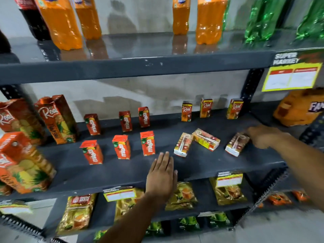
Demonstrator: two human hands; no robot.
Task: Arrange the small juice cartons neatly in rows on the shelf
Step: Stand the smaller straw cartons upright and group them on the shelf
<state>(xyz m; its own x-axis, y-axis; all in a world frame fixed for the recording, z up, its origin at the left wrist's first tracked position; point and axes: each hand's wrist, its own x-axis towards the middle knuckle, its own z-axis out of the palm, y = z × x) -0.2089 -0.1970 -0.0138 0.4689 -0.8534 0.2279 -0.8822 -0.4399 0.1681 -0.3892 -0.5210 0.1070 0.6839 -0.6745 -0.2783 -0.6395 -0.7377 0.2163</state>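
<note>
On the dark middle shelf [201, 166], red Maaza cartons stand upright in two rows of three, back row [125, 121] and front row [121, 146]. Three small Real cartons [206, 108] stand upright along the back right. Three more lie flat in front of them: one [183, 144], a second [206, 139] touching it, and a third [236, 144] further right. My right hand [263, 136], blurred, has its fingers curled on the far end of that third carton. My left hand [162, 174] rests flat and open on the shelf's front edge, holding nothing.
Large Real pineapple cartons [57, 120] crowd the shelf's left end. Orange, dark and green soda bottles [208, 20] stand on the shelf above. An orange Fanta pack [301, 107] sits at the right, beside a yellow price tag [291, 77]. Snack packets [182, 195] fill the shelves below.
</note>
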